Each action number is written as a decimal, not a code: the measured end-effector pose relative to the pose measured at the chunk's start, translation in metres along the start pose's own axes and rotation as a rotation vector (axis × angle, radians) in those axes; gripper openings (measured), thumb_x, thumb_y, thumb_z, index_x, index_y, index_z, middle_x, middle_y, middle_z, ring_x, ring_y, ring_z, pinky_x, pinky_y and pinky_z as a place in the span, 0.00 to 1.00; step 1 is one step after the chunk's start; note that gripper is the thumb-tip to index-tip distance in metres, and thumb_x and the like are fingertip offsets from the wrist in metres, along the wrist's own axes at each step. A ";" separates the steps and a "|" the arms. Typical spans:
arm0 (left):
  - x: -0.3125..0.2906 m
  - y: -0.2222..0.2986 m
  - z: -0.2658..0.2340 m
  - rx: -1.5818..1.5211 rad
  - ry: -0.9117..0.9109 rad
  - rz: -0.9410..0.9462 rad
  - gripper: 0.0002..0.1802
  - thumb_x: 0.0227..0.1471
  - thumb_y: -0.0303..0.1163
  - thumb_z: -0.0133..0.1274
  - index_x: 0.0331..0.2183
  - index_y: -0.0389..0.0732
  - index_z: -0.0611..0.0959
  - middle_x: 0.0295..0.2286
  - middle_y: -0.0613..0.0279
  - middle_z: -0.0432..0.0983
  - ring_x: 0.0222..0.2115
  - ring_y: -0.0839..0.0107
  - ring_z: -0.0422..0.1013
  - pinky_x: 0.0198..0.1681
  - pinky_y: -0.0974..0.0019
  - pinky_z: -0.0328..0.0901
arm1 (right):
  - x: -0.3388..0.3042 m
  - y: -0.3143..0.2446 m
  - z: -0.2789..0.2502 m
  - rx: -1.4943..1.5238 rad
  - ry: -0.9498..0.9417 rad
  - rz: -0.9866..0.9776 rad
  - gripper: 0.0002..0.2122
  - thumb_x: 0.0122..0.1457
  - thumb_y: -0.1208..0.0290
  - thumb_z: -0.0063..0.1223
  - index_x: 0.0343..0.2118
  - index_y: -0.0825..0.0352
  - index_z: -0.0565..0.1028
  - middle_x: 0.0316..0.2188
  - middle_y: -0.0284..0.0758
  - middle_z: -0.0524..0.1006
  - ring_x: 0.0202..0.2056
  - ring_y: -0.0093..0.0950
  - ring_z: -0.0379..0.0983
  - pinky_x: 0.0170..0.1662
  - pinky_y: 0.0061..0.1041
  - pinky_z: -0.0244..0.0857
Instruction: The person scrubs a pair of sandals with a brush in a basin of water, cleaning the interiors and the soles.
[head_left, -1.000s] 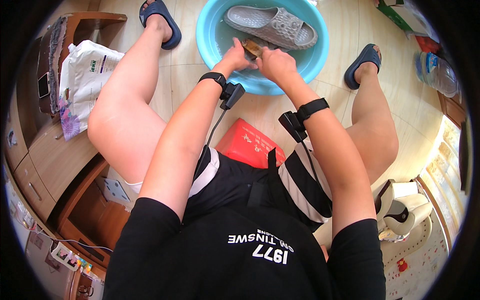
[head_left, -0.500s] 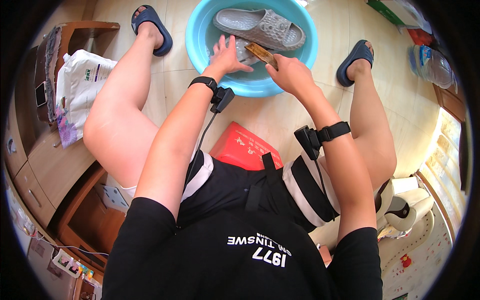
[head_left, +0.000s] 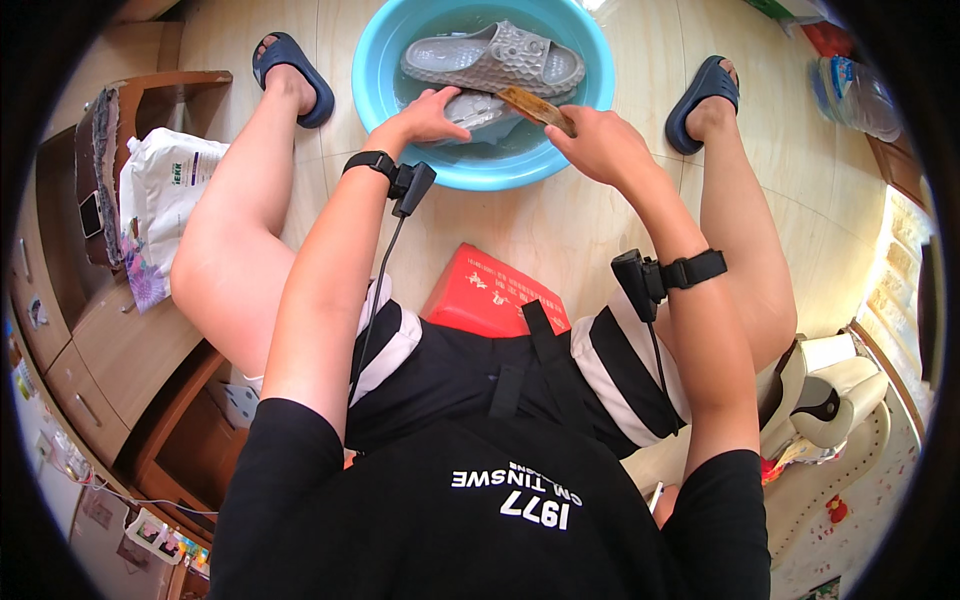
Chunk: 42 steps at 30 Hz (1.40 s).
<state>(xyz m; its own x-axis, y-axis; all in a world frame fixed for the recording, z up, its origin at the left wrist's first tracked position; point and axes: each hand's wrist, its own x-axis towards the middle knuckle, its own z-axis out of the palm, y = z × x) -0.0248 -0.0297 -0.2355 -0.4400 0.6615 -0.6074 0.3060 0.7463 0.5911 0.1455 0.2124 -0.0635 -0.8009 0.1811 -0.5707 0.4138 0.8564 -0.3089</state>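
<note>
Moved rightward, right hand (head_left: 606,147) pinches brush (head_left: 535,107); left hand (head_left: 422,117), grip unclear, touches lower slipper (head_left: 482,111), overlapped by upper slipper (head_left: 515,60).

Bright, clear — edges bowed (glare far right).

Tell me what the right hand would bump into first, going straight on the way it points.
With the brown brush leading, the right hand would probably meet the farther gray slipper in the blue basin; depth is unclear, so it might pass above.
</note>
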 end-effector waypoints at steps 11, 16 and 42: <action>0.003 0.013 -0.018 -0.370 -0.187 0.072 0.33 0.47 0.46 0.56 0.55 0.43 0.80 0.38 0.60 0.78 0.43 0.67 0.71 0.50 0.65 0.64 | -0.010 0.005 -0.024 0.073 -0.078 0.070 0.24 0.63 0.49 0.47 0.53 0.62 0.79 0.41 0.43 0.83 0.44 0.43 0.80 0.48 0.41 0.73; 0.005 0.010 -0.027 -0.423 -0.338 0.031 0.31 0.51 0.39 0.50 0.57 0.40 0.79 0.44 0.63 0.77 0.45 0.71 0.68 0.52 0.68 0.62 | -0.006 0.013 -0.021 0.048 0.013 0.065 0.24 0.63 0.49 0.47 0.52 0.60 0.79 0.41 0.42 0.84 0.43 0.42 0.80 0.49 0.40 0.74; 0.038 0.041 -0.041 0.254 0.084 0.147 0.32 0.57 0.27 0.45 0.64 0.48 0.71 0.62 0.51 0.67 0.61 0.49 0.65 0.63 0.57 0.61 | -0.010 0.009 -0.028 0.055 0.012 0.115 0.23 0.63 0.50 0.45 0.50 0.62 0.81 0.39 0.43 0.84 0.43 0.41 0.81 0.48 0.41 0.74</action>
<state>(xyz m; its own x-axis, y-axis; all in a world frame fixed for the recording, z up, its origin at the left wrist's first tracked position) -0.0638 0.0230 -0.2125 -0.4403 0.7632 -0.4729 0.5682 0.6447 0.5114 0.1448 0.2317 -0.0391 -0.7517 0.2827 -0.5958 0.5262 0.8017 -0.2836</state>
